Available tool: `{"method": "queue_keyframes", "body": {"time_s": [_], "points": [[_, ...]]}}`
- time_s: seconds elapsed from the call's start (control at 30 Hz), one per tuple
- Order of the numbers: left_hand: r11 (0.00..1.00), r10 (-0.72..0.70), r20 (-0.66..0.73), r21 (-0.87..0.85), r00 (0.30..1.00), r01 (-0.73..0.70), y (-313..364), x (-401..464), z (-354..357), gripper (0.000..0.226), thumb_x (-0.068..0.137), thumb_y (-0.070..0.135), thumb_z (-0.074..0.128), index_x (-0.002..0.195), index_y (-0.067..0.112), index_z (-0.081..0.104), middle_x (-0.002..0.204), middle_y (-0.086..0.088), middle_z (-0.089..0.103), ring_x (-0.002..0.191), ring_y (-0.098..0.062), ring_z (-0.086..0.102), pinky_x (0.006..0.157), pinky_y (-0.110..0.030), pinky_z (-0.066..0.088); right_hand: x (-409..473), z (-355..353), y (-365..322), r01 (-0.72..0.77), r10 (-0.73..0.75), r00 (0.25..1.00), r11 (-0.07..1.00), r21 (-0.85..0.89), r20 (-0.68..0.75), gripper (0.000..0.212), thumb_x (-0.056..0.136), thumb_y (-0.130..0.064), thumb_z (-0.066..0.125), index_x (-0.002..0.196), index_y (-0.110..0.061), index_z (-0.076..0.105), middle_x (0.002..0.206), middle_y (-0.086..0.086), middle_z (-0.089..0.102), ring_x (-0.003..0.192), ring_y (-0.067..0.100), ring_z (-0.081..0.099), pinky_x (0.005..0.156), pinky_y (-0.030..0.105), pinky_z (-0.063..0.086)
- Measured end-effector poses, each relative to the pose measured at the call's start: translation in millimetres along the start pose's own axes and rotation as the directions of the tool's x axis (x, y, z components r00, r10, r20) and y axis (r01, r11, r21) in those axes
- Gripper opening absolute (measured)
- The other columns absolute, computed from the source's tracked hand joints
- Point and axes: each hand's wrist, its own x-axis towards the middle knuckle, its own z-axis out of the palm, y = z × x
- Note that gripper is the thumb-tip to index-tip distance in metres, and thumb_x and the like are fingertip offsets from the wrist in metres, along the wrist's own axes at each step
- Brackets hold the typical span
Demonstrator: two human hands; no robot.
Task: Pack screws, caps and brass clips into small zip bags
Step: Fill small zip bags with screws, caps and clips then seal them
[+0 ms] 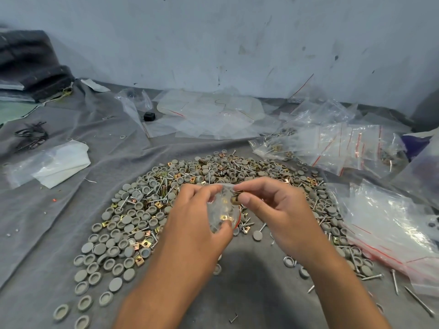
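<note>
Left hand (202, 217) grips the small zip bag (222, 210) at centre frame, above the loose pile of caps, screws and clips (142, 210). At its three o'clock, the right hand (268, 210) pinches a brass clip (236, 199) at the bag's mouth. If the mouth sags shut, that clip likely drops back into the pile; filled bags (332, 146) wait at one o'clock.
</note>
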Motion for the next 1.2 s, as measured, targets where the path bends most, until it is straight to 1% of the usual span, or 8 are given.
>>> {"method": "queue_keyframes", "body": {"time_s": [0.1,0.2,0.4,0.47,0.57,0.77,0.87,1.2], "points": [[1.0,0.017,0.003,-0.015,1.0,-0.017,-1,0,0,0.057,0.081,0.028,0.077,0.132,0.039,0.056,0.104,0.024,0.041,0.081,0.008,0.048,0.07,-0.012,0.037,-7,9,-2,0.14,-0.152,0.988,0.965,-0.224,-0.038,0.014,0.089,-0.036,0.073,0.102,-0.038,0.076,0.095,-0.018,0.074,0.081,0.004,0.066,0.071,0.013,0.047],[0.999,0.022,0.003,-0.023,1.0,-0.022,-2,0,0,0.056,0.081,0.026,0.074,0.134,0.035,0.057,0.103,0.023,0.042,0.083,0.006,0.049,0.07,-0.012,0.038,-8,15,1,0.251,-0.282,0.959,0.798,-0.547,0.03,0.023,0.092,-0.038,0.069,0.114,-0.034,0.074,0.107,-0.022,0.068,0.101,0.008,0.06,0.087,0.023,0.046],[0.991,0.113,-0.033,-0.07,0.993,-0.115,4,-4,-8,0.052,0.072,0.07,0.061,0.119,0.048,0.056,0.104,0.029,0.045,0.092,0.012,0.049,0.078,-0.003,0.035,-7,-1,6,0.173,-0.243,0.969,0.807,-0.565,-0.05,0.026,0.098,-0.014,0.061,0.115,-0.03,0.073,0.125,-0.017,0.061,0.125,0.009,0.051,0.102,0.027,0.042],[0.985,0.174,-0.027,-0.012,0.984,-0.174,6,-4,-12,0.047,0.071,0.062,0.071,0.113,0.049,0.057,0.106,0.028,0.047,0.093,0.011,0.05,0.076,-0.007,0.038,-5,-4,5,0.185,-0.265,0.962,0.799,-0.572,-0.058,0.02,0.097,-0.02,0.061,0.111,-0.027,0.074,0.126,-0.019,0.063,0.125,0.009,0.052,0.101,0.031,0.044],[0.967,0.253,-0.121,0.015,0.96,-0.253,7,-4,-18,0.027,0.083,0.034,0.075,0.106,0.043,0.062,0.101,0.029,0.056,0.087,0.003,0.058,0.073,-0.008,0.041,-5,-5,-1,0.215,-0.32,0.939,0.832,-0.511,-0.126,0.012,0.097,-0.026,0.063,0.102,-0.026,0.074,0.118,-0.017,0.067,0.118,0.013,0.059,0.093,0.033,0.049],[0.907,0.127,-0.339,-0.34,0.932,-0.247,15,-6,-20,0.022,0.084,0.037,0.075,0.099,0.04,0.059,0.087,0.022,0.074,0.083,0.001,0.071,0.071,-0.005,0.046,-12,0,-9,0.251,-0.298,0.901,0.951,-0.18,-0.316,0.014,0.093,-0.04,0.065,0.106,-0.039,0.062,0.1,-0.007,0.067,0.091,0.016,0.064,0.078,0.022,0.05],[0.89,0.065,-0.336,-0.407,0.94,-0.208,14,-3,-18,0.021,0.08,0.038,0.077,0.096,0.041,0.063,0.085,0.02,0.075,0.083,0.0,0.072,0.069,-0.005,0.048,-15,5,-12,0.2,-0.198,0.926,0.979,-0.027,-0.322,0.023,0.089,-0.046,0.067,0.111,-0.039,0.064,0.097,-0.005,0.067,0.086,0.011,0.065,0.074,0.016,0.051],[0.897,0.103,-0.281,-0.388,0.954,-0.211,10,0,-17,0.027,0.073,0.053,0.074,0.097,0.043,0.065,0.086,0.018,0.075,0.085,-0.004,0.073,0.077,-0.009,0.051,-18,-7,-17,0.143,-0.139,0.964,0.99,0.0,-0.228,0.009,0.092,-0.039,0.069,0.098,-0.032,0.07,0.094,-0.006,0.072,0.084,0.008,0.067,0.072,0.016,0.05]]}}
